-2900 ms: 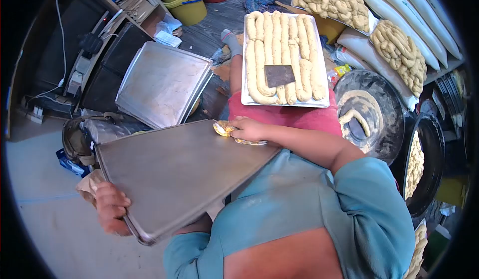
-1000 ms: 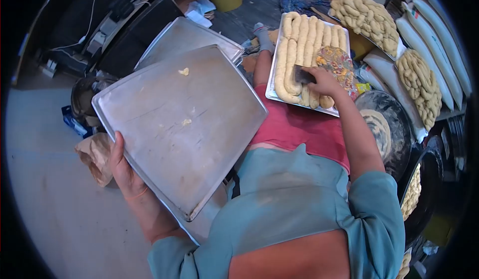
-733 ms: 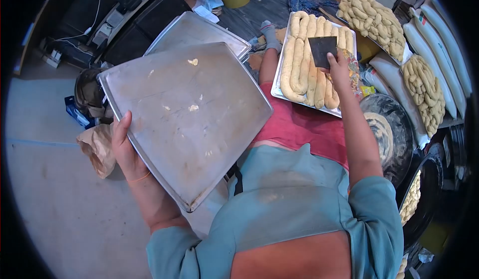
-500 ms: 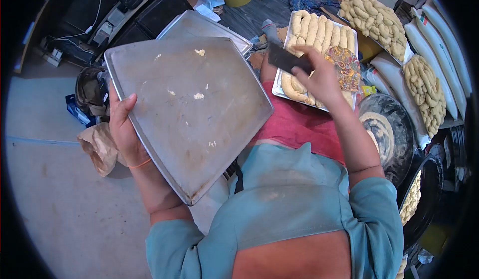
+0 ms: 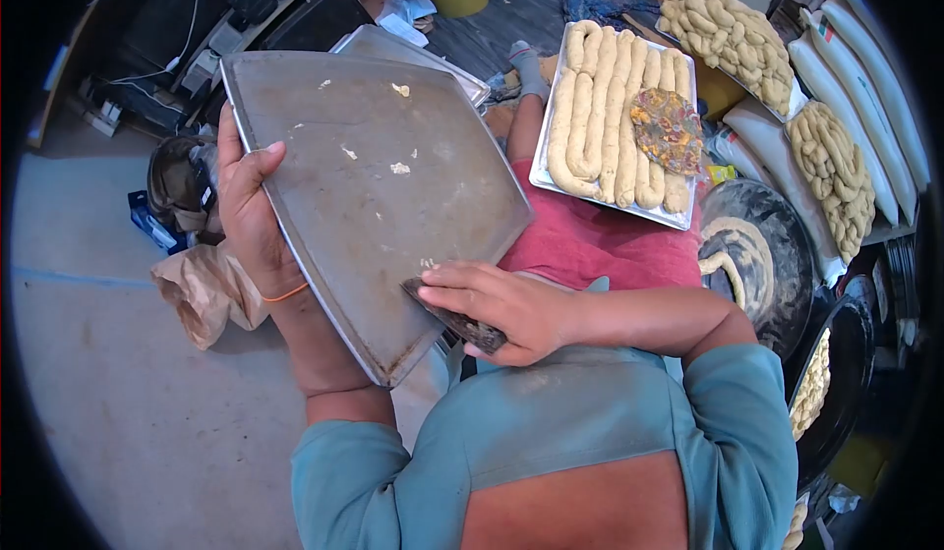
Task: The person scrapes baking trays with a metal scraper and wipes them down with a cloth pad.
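My left hand (image 5: 254, 191) grips a metal baking tray (image 5: 344, 196) by its left rim, thumb over the edge, holding it tilted up in front of me. Several pale bits of dough cling to the tray's surface. My right hand (image 5: 501, 312) is closed round a dark flat scraper (image 5: 457, 316), whose edge lies against the lower right part of the tray. Beyond my lap, a second tray (image 5: 649, 214) carries long dough ropes (image 5: 595, 108) laid side by side. A round patterned mat (image 5: 669, 129) rests on those ropes.
Another metal tray (image 5: 423, 57) sits behind the held one. At right stand a black round pan (image 5: 782, 255) with a dough coil, piles of dough pieces (image 5: 733, 44) and white sacks (image 5: 870, 88). A brown paper bag (image 5: 206, 289) lies on the floor at left.
My right hand has moved from above the dough ropes down and left, bringing the scraper onto the held tray. The held tray has shifted and tilted slightly.
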`<action>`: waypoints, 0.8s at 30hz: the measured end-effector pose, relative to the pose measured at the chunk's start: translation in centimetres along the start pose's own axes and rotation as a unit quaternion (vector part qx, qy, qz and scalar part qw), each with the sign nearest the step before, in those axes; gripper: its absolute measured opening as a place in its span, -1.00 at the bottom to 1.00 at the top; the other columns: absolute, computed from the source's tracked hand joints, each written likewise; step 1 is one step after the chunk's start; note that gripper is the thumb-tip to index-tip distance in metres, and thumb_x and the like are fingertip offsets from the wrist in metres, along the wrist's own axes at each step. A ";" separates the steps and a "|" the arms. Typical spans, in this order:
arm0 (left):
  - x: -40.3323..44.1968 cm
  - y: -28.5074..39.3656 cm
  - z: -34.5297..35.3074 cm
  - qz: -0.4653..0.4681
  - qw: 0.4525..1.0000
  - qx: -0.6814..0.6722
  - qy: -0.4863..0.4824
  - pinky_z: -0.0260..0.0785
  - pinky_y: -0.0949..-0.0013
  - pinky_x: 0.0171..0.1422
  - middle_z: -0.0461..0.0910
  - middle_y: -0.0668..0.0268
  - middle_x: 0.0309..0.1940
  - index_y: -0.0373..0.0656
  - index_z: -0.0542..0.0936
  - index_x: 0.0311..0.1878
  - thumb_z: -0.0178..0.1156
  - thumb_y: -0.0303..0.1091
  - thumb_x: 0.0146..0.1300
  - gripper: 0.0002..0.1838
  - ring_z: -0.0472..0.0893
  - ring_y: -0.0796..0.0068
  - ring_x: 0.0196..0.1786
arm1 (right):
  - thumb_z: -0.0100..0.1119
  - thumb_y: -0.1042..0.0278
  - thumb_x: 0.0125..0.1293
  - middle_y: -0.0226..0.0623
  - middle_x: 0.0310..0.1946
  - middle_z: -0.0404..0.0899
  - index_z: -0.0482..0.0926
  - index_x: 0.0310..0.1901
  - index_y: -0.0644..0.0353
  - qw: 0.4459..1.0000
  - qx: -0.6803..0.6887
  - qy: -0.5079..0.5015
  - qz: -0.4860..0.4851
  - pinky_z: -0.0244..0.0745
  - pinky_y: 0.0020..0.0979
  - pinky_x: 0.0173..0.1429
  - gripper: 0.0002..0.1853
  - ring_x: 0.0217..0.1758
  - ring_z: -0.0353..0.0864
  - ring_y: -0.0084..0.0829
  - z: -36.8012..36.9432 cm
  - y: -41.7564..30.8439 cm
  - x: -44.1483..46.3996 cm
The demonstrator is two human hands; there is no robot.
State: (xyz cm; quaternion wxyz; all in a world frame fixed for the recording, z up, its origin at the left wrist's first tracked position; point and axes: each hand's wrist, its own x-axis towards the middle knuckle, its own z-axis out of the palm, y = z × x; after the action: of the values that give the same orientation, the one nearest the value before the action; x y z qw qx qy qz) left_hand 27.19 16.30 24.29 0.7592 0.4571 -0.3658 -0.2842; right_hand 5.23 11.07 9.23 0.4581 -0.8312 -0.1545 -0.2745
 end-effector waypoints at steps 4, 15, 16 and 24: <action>0.2 0.3 0.3 -0.020 1.000 0.005 -0.002 0.50 0.20 0.20 0.47 -0.01 0.14 -0.25 0.23 0.36 -0.05 -0.59 0.03 -0.31 0.59 0.15 0.10 | 0.15 0.11 0.29 0.18 0.36 0.08 0.04 0.44 0.34 0.999 -0.008 0.029 0.043 0.11 -0.04 0.44 -0.19 0.40 0.15 0.12 1.0 -0.7 1.1; -0.7 0.1 2.6 -0.013 1.000 0.003 -0.013 0.48 0.19 0.23 0.45 -0.02 0.15 -0.26 0.19 0.38 -0.08 -0.60 0.03 -0.28 0.57 0.15 0.11 | 0.01 -0.11 0.39 0.16 0.30 0.15 0.02 0.41 0.41 0.979 -0.014 0.135 0.151 0.08 -0.13 0.46 -0.17 0.39 0.14 0.06 0.1 1.0 5.3; -0.8 0.2 2.9 -0.014 1.000 0.000 -0.009 0.48 0.19 0.23 0.44 -0.03 0.15 -0.26 0.18 0.39 -0.09 -0.60 0.03 -0.28 0.57 0.15 0.11 | -0.02 -0.12 0.41 0.14 0.30 0.15 0.03 0.42 0.38 0.977 -0.006 0.139 0.162 0.07 -0.14 0.46 -0.19 0.39 0.13 0.04 -0.3 2.1 5.6; -1.6 -0.1 2.9 0.005 1.000 0.028 0.011 0.44 0.21 0.26 0.41 -0.02 0.18 -0.27 0.16 0.41 -0.08 -0.59 0.01 -0.24 0.54 0.16 0.15 | -0.08 -0.15 0.43 0.10 0.20 0.27 0.18 0.36 0.41 0.945 0.018 0.215 0.246 0.11 -0.18 0.45 -0.24 0.34 0.22 0.01 -0.4 6.8 7.0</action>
State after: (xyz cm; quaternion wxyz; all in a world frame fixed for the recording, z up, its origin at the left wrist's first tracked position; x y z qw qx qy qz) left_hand 23.95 16.06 24.66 0.7517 0.4791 -0.3673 -0.2653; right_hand 14.16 7.15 8.98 0.5489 -0.7562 0.1520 -0.3222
